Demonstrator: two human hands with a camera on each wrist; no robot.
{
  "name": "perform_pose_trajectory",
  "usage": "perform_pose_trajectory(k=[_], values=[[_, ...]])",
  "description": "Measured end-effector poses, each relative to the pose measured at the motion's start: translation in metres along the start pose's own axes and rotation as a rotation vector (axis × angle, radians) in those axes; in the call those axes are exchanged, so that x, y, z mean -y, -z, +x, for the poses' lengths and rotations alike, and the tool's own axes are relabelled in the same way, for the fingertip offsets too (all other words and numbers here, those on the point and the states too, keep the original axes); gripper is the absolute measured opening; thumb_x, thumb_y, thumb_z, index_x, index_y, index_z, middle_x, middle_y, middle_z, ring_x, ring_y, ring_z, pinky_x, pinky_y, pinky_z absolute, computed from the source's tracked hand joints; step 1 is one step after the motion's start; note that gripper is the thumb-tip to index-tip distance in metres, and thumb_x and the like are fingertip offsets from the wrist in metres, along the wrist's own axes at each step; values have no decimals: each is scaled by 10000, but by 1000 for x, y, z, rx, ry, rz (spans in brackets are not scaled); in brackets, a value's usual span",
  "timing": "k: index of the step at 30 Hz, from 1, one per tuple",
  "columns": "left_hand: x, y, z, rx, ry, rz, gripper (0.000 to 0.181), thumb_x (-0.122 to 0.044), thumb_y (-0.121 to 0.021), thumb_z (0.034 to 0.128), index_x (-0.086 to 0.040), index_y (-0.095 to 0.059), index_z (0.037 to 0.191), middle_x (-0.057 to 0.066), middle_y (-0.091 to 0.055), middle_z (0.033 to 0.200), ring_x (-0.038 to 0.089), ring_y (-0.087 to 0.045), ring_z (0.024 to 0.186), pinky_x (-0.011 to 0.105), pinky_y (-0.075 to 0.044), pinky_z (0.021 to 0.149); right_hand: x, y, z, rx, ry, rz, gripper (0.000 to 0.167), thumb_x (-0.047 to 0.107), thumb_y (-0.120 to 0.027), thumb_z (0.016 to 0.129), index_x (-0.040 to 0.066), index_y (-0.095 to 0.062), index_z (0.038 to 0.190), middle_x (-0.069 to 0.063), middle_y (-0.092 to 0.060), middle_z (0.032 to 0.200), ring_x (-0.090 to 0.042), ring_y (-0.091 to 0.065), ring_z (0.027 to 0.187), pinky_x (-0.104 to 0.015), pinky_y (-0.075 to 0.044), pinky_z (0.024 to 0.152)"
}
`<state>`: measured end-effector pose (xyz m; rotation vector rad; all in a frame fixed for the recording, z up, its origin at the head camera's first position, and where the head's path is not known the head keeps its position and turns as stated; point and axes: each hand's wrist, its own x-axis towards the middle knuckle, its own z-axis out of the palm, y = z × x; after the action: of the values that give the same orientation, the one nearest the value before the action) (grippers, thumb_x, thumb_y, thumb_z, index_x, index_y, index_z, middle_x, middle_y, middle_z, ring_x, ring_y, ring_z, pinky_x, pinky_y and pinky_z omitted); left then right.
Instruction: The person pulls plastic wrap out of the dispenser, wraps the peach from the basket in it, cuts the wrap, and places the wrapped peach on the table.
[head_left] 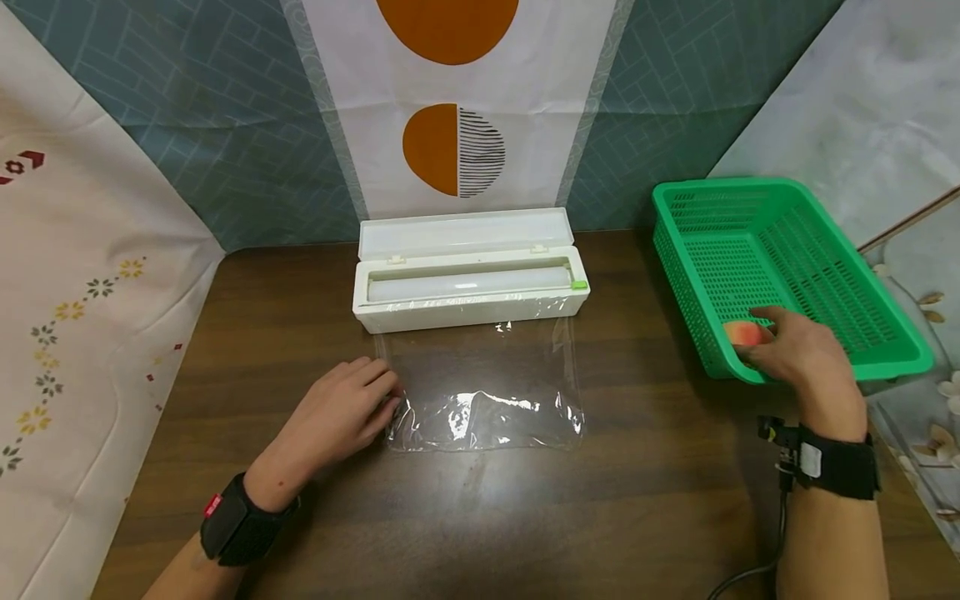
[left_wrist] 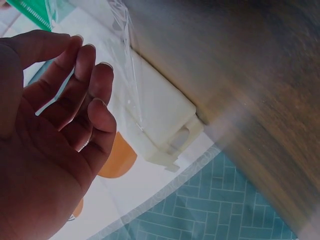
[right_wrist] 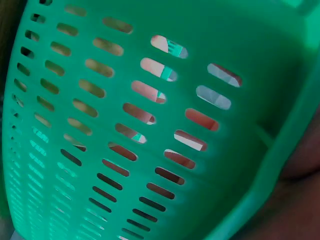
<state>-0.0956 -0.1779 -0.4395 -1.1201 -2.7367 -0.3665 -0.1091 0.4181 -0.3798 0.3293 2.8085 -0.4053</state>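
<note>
My right hand (head_left: 802, 350) reaches over the near wall of a green plastic basket (head_left: 892, 367) and grips a red-orange round fruit (head_left: 744, 332) inside it. In the right wrist view the slotted basket wall (right_wrist: 215, 165) hides most of that hand and the fruit. My left hand (head_left: 341, 408) rests at the left edge of a sheet of clear plastic film (head_left: 480, 375), its fingers (left_wrist: 102, 82) loosely bent. The film runs out from a white cling film dispenser box (head_left: 472, 312) with its lid (head_left: 465, 236) raised. Inside lies the film roll (head_left: 468, 284).
The brown wooden table (head_left: 480, 525) carries everything. A teal patterned cloth (head_left: 225, 125) with a white, orange-printed panel (head_left: 360, 83) hangs behind. Pale floral cloth (head_left: 67, 333) borders the left side. A cable (head_left: 750, 573) trails from the right wrist's camera.
</note>
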Motion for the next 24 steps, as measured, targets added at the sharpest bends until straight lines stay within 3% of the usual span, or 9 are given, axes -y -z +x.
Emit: perform_pose_trajectory(k=[12,24], values=[[-1,-3,0,14,-7,7,101,-189,-784,958,-146,-696,985,-19,-613,943,187,-562,859,395,-528,779,2,2,-1,-23,8,-13,628,281,-667,968,-87,-482,1442,-405,-522,1233,-486,-509,920,-494,-443,692],[-3,-4,1,31,-12,1,111,-176,-794,951,-142,-702,1003,-23,-611,949,180,-573,866,393,-533,786,3,-1,-2,-149,22,-17,692,378,-707,967,-102,-497,1419,-398,-568,1174,-474,-586,862,-439,-470,574]])
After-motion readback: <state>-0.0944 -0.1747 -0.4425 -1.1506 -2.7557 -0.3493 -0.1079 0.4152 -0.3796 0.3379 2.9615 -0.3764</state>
